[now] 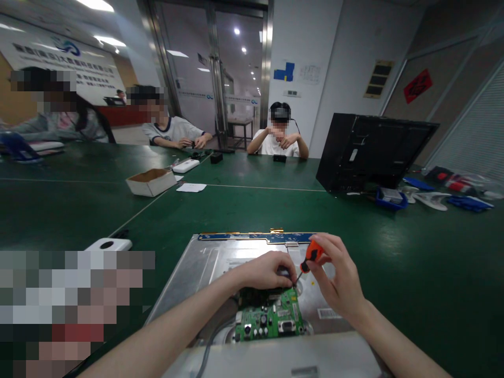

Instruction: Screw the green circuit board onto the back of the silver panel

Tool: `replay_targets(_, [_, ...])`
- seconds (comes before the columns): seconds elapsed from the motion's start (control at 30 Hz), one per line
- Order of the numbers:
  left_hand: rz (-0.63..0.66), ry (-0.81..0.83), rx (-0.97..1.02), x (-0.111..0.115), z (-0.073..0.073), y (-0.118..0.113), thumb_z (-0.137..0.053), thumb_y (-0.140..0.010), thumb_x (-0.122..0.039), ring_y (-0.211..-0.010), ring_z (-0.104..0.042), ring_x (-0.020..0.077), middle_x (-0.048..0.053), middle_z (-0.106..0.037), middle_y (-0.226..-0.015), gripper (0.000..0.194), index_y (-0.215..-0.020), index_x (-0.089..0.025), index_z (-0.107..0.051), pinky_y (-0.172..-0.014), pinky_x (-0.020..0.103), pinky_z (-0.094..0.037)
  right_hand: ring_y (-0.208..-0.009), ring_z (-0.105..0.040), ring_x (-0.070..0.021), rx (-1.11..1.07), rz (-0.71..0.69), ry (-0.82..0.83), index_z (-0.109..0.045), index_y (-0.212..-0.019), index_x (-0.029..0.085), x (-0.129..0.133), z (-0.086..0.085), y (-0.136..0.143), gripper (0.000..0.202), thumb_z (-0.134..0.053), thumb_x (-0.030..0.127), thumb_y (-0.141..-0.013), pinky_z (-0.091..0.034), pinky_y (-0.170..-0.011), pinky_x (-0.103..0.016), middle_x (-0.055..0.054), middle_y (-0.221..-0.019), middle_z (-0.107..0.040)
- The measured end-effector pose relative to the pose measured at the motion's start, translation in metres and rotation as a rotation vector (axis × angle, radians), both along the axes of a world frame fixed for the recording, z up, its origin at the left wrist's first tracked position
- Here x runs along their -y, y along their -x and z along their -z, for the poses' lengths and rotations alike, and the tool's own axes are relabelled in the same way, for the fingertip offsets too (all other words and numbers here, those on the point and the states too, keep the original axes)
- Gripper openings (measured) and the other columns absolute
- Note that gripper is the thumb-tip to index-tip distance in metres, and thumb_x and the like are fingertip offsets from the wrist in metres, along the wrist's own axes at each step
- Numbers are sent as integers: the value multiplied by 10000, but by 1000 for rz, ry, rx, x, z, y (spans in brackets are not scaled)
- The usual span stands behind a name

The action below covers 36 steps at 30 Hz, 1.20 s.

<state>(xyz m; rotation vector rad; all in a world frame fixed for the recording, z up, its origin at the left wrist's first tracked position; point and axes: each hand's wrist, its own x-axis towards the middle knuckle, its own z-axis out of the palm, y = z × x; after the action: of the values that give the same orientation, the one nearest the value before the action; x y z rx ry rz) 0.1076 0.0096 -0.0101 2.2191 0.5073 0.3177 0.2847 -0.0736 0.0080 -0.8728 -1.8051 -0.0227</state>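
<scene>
A metal display panel lies in front of me, with a blue circuit strip along its far edge. On the panel sits a green circuit board. My right hand grips an orange and black screwdriver, its shaft slanting down to the board's upper right corner. Beside that tip, the fingers of my left hand are pressed together at the corner of the board; whatever they pinch is too small to make out. A grey cable runs at the board's left.
On the green table a black monitor housing stands at the right, near a blue tray. An open box and a white device are at the left. Several people sit around the table.
</scene>
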Motion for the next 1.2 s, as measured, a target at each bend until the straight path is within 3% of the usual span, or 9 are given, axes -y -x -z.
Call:
replay_targets(0.17, [15, -2, -4, -1, 0, -1, -666, -716, -37, -780, -582, 149, -14, -637, -813, 155, -792, -169, -693, -712, 226, -430, -830, -624, -185, 61, 22, -30, -401, -1394, 278, 1, -3, 0, 483, -413, 111, -941, -565, -604, -297, -79, -1019, -598])
replay_targets(0.37, [6, -2, -7, 0, 1, 0, -666, -722, -46, -784, -579, 149, -12, -637, -825, 167, -820, -177, -701, -717, 224, -429, -601, -605, -133, -16, -1, -15, -354, -1373, 252, 1, 3, 0, 524, -550, 163, -895, -548, -498, -255, -56, -967, -648])
replay_targets(0.5, [5, -1, -6, 0, -1, 0, -667, -718, -42, -777, -575, 150, -9, -637, -826, 167, -816, -171, -707, -709, 223, -425, -664, -633, -140, -58, -10, -58, -397, -1304, 281, -1, 4, 0, 504, -615, 163, -866, -552, -501, -247, -61, -1019, -623])
replay_targets(0.67, [9, 5, 5, 1, -2, 0, -672, -708, -25, -757, -574, 141, -24, -624, -782, 160, -779, -168, -680, -710, 220, -428, -638, -606, -123, 1, 18, -41, -479, -1296, 297, -1, 1, 0, 427, -540, 142, -903, -540, -504, -253, -58, -1010, -586])
replay_targets(0.9, [-4, 4, -5, 1, 0, 0, -668, -724, -54, -785, -579, 148, -12, -631, -829, 139, -775, -180, -699, -723, 229, -427, -720, -656, -169, 16, 2, 13, -344, -1408, 259, -1, 0, 0, 499, -440, 130, -936, -573, -559, -285, -70, -980, -655])
replay_targets(1.2, [-10, 12, -9, 2, -2, 1, -670, -721, -32, -791, -588, 145, -11, -643, -831, 175, -802, -181, -715, -720, 219, -426, -682, -623, -139, -98, 0, -11, -397, -1266, 274, -4, 6, -2, 481, -627, 166, -857, -550, -500, -241, -61, -1039, -617])
